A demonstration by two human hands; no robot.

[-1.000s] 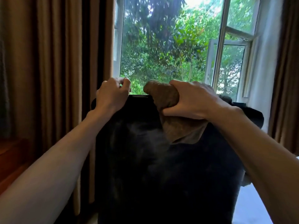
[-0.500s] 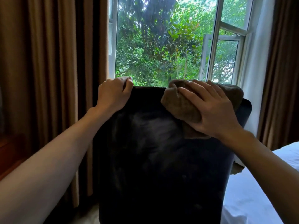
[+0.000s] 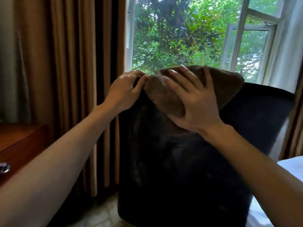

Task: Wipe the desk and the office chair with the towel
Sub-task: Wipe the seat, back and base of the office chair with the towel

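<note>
The black office chair (image 3: 188, 169) fills the middle of the view, its backrest turned toward me. A brown towel (image 3: 227, 86) is draped over the backrest's top edge. My right hand (image 3: 191, 102) lies flat on the towel with fingers spread, pressing it against the upper back of the chair. My left hand (image 3: 126, 90) grips the top left corner of the backrest, fingers curled over the edge, right beside the towel. The wooden desk (image 3: 18, 145) shows at the far left, partly behind my left forearm.
Brown curtains (image 3: 73, 63) hang directly left of the chair. A window (image 3: 188, 33) with an open pane lies behind it. A white bed (image 3: 291, 167) edge sits at the lower right. A metal drawer handle (image 3: 4, 167) sticks out from the desk front.
My right hand has slid the towel left along the chair's top until it meets my left hand. The view shifted, bringing the desk into sight.
</note>
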